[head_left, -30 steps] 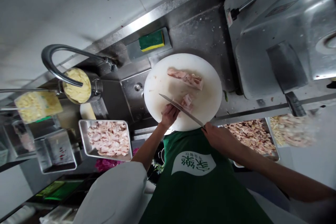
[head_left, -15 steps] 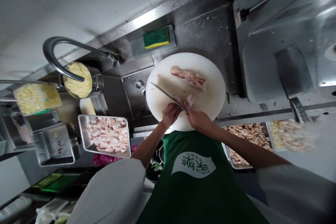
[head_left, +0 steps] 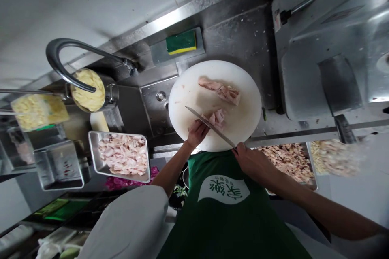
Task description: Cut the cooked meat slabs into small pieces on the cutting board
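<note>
A round white cutting board [head_left: 188,93] lies on the steel counter. On it, a long strip of raw meat [head_left: 219,90] rests at the far side, and a smaller piece of meat [head_left: 217,117] sits nearer me. My left hand [head_left: 197,133] is closed down on the near end of that smaller piece. My right hand [head_left: 253,162] grips the handle of a long knife [head_left: 209,126], whose blade slants across the small piece right beside my left fingers.
A steel tray of cut meat [head_left: 121,154] sits left of the board, another tray of pieces [head_left: 288,161] to the right. A curved faucet [head_left: 65,58], pot of pale strips [head_left: 88,96], green sponge [head_left: 181,42] and big steel machine [head_left: 331,44] surround the board.
My right hand has drawn the knife back toward my body after pushing it forward half a second ago. My left hand has stayed on the small piece of meat.
</note>
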{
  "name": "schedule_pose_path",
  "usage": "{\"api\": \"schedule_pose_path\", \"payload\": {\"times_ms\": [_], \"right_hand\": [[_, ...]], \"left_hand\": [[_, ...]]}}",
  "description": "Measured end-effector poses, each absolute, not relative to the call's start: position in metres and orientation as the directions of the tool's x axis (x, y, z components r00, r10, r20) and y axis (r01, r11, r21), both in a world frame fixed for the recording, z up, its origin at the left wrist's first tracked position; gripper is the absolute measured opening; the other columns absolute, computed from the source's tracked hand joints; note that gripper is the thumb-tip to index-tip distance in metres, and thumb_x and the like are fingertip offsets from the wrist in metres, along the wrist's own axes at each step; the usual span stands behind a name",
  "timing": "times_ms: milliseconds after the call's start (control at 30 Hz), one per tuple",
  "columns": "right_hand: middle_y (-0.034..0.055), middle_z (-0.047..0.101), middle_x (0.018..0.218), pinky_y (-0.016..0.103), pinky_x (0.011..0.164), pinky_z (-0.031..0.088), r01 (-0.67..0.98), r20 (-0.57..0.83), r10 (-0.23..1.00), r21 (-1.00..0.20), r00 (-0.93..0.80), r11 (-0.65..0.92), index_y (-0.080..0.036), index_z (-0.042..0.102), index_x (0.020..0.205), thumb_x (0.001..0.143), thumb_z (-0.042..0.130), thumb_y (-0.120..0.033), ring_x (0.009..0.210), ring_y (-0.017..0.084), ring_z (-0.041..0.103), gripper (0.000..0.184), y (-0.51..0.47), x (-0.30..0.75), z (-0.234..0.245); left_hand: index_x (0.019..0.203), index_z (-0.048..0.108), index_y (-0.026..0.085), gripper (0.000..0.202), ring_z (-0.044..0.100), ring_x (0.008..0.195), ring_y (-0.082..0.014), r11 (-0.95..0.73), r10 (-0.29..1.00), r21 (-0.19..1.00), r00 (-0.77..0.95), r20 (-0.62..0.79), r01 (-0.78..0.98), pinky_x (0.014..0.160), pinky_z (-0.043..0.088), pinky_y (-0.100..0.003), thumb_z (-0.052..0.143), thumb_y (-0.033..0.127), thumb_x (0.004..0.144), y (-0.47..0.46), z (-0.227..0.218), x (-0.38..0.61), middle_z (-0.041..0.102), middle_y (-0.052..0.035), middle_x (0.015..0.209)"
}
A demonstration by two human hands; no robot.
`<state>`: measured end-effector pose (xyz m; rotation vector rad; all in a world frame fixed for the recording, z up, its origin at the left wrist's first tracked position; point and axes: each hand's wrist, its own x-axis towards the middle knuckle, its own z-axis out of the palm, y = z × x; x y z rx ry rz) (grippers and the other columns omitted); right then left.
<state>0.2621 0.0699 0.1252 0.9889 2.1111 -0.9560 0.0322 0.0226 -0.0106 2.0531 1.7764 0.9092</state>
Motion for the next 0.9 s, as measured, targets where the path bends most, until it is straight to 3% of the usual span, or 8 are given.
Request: {"api": "schedule_pose_path", "payload": {"times_ms": [167,367,467,567,633,733,900], "right_hand": [[0.0162,0.071,0.084,0.034,0.069,0.050,0.800,-0.711,0.410,-0.373,-0.572,0.471,-0.012,0.048,0.109,0.103,0.023,-0.032,0.084,0.029,0.072,0.032,0.075,0.256,0.119],[0.0166,0.070,0.082,0.033,0.067,0.050,0.810,-0.743,0.384,-0.359,-0.549,0.463,-0.008,0.051,0.112,0.104,0.024,-0.031,0.076,0.027,0.071,0.036,0.072,0.256,0.107],[0.0232,0.067,0.106,0.030,0.080,0.047,0.707,-0.558,0.444,-0.462,-0.701,0.536,0.000,0.048,0.124,0.105,0.021,-0.027,0.098,0.024,0.067,0.043,0.103,0.215,0.087],[0.0196,0.067,0.107,0.030,0.090,0.043,0.673,-0.461,0.491,-0.482,-0.739,0.560,-0.002,0.054,0.115,0.105,0.012,-0.032,0.104,0.021,0.063,0.053,0.137,0.187,0.071],[0.0181,0.068,0.104,0.029,0.088,0.044,0.682,-0.469,0.496,-0.474,-0.731,0.557,-0.006,0.056,0.110,0.105,0.017,-0.034,0.101,0.022,0.063,0.049,0.144,0.188,0.071],[0.0201,0.070,0.099,0.031,0.077,0.047,0.731,-0.540,0.500,-0.411,-0.677,0.545,-0.006,0.051,0.117,0.104,0.021,-0.035,0.093,0.026,0.067,0.044,0.126,0.212,0.088],[0.0146,0.071,0.083,0.033,0.065,0.045,0.778,-0.696,0.402,-0.373,-0.595,0.506,-0.012,0.051,0.109,0.103,0.020,-0.035,0.077,0.028,0.071,0.039,0.079,0.257,0.124]], "left_hand": [[0.096,0.070,0.017,0.019,0.062,0.093,-0.0209,-0.160,0.972,0.568,0.027,0.235,0.807,0.083,0.056,-0.036,0.056,0.030,0.094,0.021,-0.012,0.030,0.067,-0.0098,0.092],[0.099,0.069,0.018,0.020,0.063,0.098,-0.0204,-0.194,0.966,0.595,0.046,0.254,0.780,0.086,0.057,-0.037,0.055,0.031,0.095,0.022,-0.012,0.032,0.068,-0.0093,0.095],[0.100,0.068,0.018,0.020,0.063,0.100,-0.0197,-0.159,0.973,0.602,0.021,0.229,0.783,0.088,0.056,-0.037,0.053,0.030,0.096,0.020,-0.014,0.031,0.068,-0.0097,0.099],[0.102,0.067,0.018,0.019,0.063,0.100,-0.0189,-0.148,0.971,0.601,-0.002,0.241,0.785,0.089,0.055,-0.037,0.052,0.029,0.097,0.018,-0.016,0.030,0.067,-0.0098,0.101],[0.102,0.066,0.018,0.017,0.063,0.099,-0.0186,-0.172,0.963,0.612,0.000,0.270,0.772,0.090,0.054,-0.037,0.053,0.028,0.096,0.018,-0.017,0.030,0.067,-0.0093,0.100],[0.104,0.066,0.018,0.017,0.063,0.099,-0.0187,-0.201,0.953,0.603,0.012,0.303,0.772,0.088,0.054,-0.036,0.053,0.025,0.096,0.019,-0.016,0.031,0.068,-0.0093,0.100],[0.099,0.068,0.017,0.018,0.063,0.088,-0.0186,-0.195,0.954,0.535,0.032,0.298,0.822,0.080,0.055,-0.034,0.055,0.027,0.095,0.021,-0.013,0.033,0.067,-0.0079,0.089]]}}
